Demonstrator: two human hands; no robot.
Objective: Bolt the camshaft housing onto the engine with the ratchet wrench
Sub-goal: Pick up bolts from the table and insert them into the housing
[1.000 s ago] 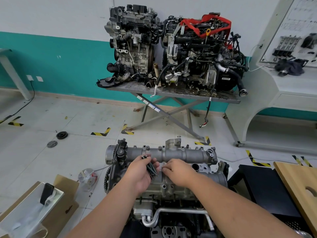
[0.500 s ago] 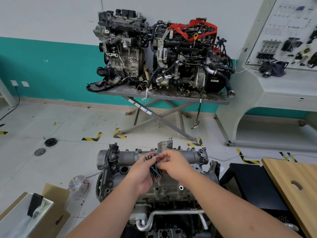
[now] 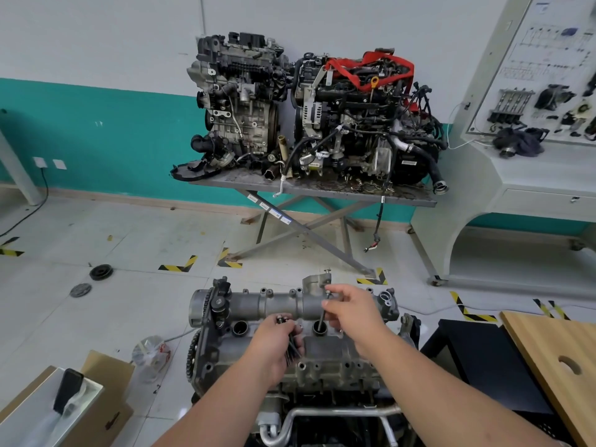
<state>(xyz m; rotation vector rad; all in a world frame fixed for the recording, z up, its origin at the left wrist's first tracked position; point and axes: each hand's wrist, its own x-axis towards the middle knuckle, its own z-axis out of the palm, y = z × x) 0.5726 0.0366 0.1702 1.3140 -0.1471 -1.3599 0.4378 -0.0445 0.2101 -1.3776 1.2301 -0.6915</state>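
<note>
Camshaft housing (image 3: 290, 306): sat on top of the engine (image 3: 290, 359) low in the middle of the view, a grey casting with bolt holes along its edges and two round openings in its near face.
Left hand (image 3: 277, 345): was curled round a bundle of bolts (image 3: 292, 348), dark shanks fanned downward over the housing's near side, heads poking up above the fingers.
Right hand (image 3: 350, 309): pinched a single bolt (image 3: 325, 306) between thumb and fingers, held roughly upright over the far side of the housing (its lower end was near the right round opening; whether it touched the metal could not be told).
Ratchet wrench: not seen anywhere in the view.
Floor (image 3: 113, 253): pale tiles with yellow and black tape marks, two dark round discs (image 3: 93, 279) at left, a crumpled plastic bag (image 3: 150, 353) near the engine.
Far table (image 3: 309, 185): a folding metal stand against the teal and white wall, carrying two other engines (image 3: 309, 108), one with red straps over it.
Right edge: a wooden board (image 3: 554, 366) with a hole in it, beside a dark crate (image 3: 483, 359).
Lower left: a cardboard box (image 3: 106, 404) holding a white tray.
</note>
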